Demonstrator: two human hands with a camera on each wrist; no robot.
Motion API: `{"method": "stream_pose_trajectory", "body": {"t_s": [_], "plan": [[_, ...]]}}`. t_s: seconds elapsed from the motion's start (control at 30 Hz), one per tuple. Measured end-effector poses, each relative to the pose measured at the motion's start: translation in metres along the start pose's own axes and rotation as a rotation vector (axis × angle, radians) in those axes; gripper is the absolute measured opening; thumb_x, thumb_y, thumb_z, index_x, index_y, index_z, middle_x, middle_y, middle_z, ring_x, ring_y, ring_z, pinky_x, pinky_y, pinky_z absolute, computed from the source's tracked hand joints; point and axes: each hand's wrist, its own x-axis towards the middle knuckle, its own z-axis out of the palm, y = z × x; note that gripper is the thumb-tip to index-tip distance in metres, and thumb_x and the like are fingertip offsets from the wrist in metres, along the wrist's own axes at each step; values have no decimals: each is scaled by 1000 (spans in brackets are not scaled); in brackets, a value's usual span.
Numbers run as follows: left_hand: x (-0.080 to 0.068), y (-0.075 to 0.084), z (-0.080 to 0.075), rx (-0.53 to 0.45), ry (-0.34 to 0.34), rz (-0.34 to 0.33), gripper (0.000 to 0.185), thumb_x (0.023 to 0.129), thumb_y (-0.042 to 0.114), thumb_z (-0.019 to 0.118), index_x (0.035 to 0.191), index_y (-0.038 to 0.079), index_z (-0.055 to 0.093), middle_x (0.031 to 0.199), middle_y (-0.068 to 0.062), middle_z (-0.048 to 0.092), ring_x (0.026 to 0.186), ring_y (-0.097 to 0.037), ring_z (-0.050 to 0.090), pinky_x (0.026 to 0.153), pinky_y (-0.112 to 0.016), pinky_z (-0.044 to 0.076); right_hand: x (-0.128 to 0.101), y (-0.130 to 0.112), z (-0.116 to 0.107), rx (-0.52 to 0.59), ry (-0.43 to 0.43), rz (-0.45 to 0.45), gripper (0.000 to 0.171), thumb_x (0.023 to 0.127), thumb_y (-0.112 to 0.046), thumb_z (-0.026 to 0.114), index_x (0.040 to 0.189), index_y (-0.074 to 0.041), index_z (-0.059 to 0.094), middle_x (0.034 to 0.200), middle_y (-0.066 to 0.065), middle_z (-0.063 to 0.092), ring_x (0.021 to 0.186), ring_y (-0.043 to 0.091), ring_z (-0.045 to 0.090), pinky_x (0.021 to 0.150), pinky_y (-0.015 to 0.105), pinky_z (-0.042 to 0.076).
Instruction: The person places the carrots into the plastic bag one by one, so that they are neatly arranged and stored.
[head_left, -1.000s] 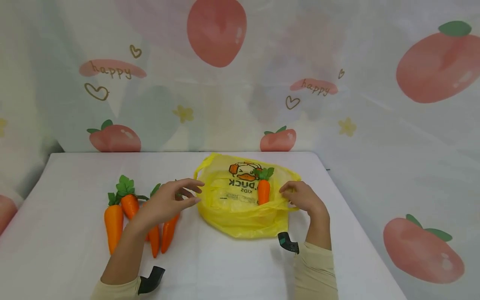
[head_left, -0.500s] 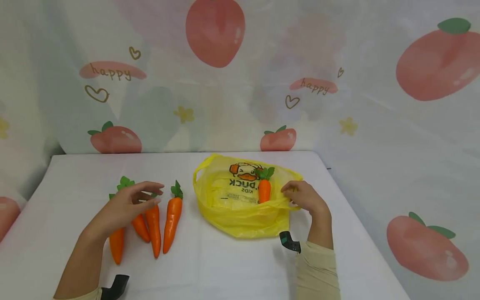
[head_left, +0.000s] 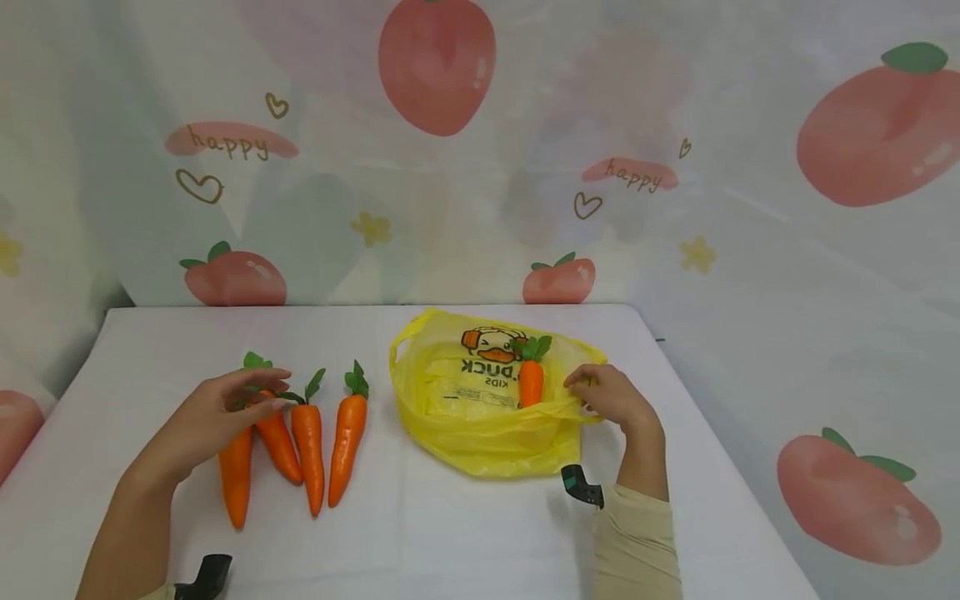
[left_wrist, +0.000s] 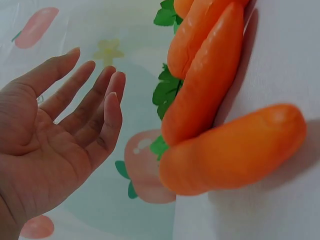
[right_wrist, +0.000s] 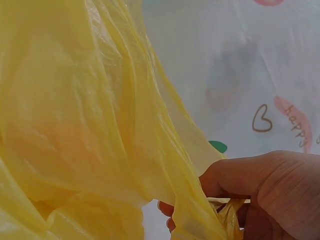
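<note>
Above the tops of the carrots on the left, my left hand (head_left: 210, 417) hovers with nothing in it; its fingers are loosely bent and apart in the left wrist view. Several orange carrots (head_left: 348, 450) with green leaves lie side by side on the table; the leftmost carrot (left_wrist: 230, 150) is partly hidden by the hand in the head view. My right hand (head_left: 611, 396) grips the right handle of a yellow plastic bag (head_left: 480, 442). One carrot (head_left: 531, 383) sits in the bag's mouth, leaves outward, its lower end hidden behind the front edge.
The table (head_left: 450, 542) has a white cover. Behind and beside it hang printed cloth walls (head_left: 465, 200) with peach pictures. A bare strip of table separates the rightmost loose carrot from the bag.
My left hand has moved left, away from the bag, to above the left carrots, uncovering the ones on the right. My right hand keeps its grip on the bag.
</note>
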Motion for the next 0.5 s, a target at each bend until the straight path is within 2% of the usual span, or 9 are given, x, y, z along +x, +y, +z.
{"method": "stream_pose_trajectory", "body": {"t_s": [0.07,0.37,0.5], "plan": [[-1,-4,-5,2,6,-12,44,102,31,68,141,10,62,134,-15,64,114,-34,59,83,-27,54,0,0,0,4,-1,-4,22,104,-15,56,115,-3,71,111,14,64,88,28,59,77,38,54],[-3,-26,-19,28,27,-104,49,103,35,66,142,5,59,138,-19,58,118,-37,54,86,-39,51,-2,-2,0,2,-1,-13,22,104,-14,55,115,-3,71,113,14,64,88,27,59,77,37,53],[-3,-35,-22,36,51,-112,49,104,33,66,143,5,58,138,-21,58,117,-36,55,84,-39,51,-4,-3,-2,-6,-2,-23,23,104,-14,55,115,-2,71,114,14,64,88,27,59,78,37,53]]}}
